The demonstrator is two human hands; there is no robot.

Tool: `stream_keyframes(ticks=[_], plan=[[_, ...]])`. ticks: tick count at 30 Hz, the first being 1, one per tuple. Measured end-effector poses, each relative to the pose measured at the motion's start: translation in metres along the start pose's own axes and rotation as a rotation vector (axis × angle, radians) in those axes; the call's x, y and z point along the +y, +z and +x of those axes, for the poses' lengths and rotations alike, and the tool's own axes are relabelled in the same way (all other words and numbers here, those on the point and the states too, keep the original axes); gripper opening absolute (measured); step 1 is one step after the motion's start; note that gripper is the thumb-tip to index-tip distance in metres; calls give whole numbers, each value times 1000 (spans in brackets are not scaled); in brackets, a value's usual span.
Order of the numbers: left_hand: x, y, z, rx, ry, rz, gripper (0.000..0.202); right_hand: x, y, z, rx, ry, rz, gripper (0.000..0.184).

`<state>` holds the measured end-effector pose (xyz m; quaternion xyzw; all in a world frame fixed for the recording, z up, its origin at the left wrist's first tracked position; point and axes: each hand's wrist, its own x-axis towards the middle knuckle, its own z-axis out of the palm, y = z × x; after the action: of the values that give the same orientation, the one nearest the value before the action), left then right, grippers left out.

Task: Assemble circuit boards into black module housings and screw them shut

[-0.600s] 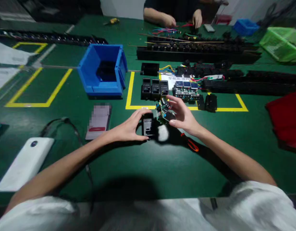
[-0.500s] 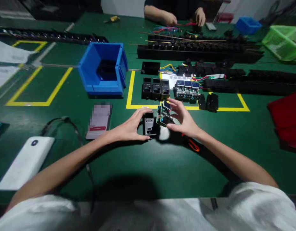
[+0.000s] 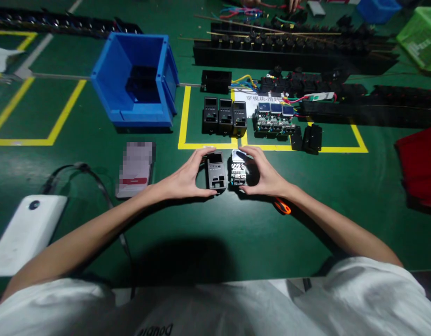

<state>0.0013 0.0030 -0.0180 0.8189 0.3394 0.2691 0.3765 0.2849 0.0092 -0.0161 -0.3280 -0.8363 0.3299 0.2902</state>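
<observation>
My left hand is closed around a black plastic housing, thumb at its near end and fingers at its far end. The housing lies face up, with a window and port cutouts showing. Just to its right, my right hand grips a small circuit board by its two ends. The board's little display is at the far end and its connectors at the near end. A narrow gap separates board and housing. Beyond them stand three similar black housings and a row of boards with displays.
A blue bin with dark parts stands at the back left. A phone, a white power bank and its cable lie left. An orange-handled tool is by my right wrist. Long black assemblies and a co-worker's fingers are at the back.
The circuit board has been turned from a tilt to face up, its display and connectors now visible beside the housing. My view has dipped, so the co-worker is mostly out of frame.
</observation>
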Motion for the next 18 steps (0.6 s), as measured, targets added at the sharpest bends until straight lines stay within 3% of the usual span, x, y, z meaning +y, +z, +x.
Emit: stream_keyframes(ticks=[12, 15, 18], plan=[[-1, 6, -3, -5, -1, -11, 114, -6, 1, -8, -79, -52, -83, 101], [-2, 9, -4, -16, -9, 28, 118, -10, 0, -20, -43, 12, -178, 101], [-3, 11, -5, -7, -12, 41, 119, -14, -4, -39, 10, 159, -322, 81]])
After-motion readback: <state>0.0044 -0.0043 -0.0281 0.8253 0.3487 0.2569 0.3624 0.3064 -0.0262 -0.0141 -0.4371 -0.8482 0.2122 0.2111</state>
